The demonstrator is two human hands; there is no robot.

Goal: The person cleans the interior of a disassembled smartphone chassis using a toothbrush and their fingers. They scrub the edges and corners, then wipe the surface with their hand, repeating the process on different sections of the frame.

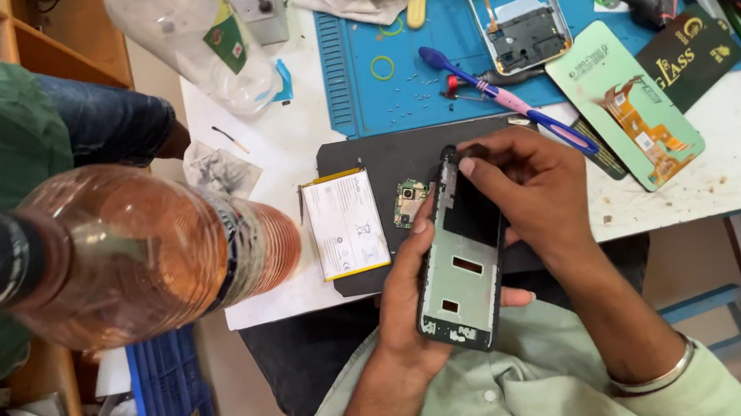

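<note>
**benchguy:** Since that phone frame [458,258] is stripped, it looks light, thin and easy to flex. The left hand [410,305] wraps its lower half, fingers curled round the edges.

**solderfan:** Yep, and the right hand [524,190] pinches narrow at the top corner. Edges seem safest.

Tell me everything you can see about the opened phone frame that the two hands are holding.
The phone frame is a long dark rectangular shell with its cover off, showing a pale green-grey inner plate with two small slots and darker parts at both ends. It is held tilted above the table edge, over the person's lap. The left hand cradles its lower end from the side and beneath; the right hand pinches at its upper end. What the right fingertips grip there is too small to tell.
</note>
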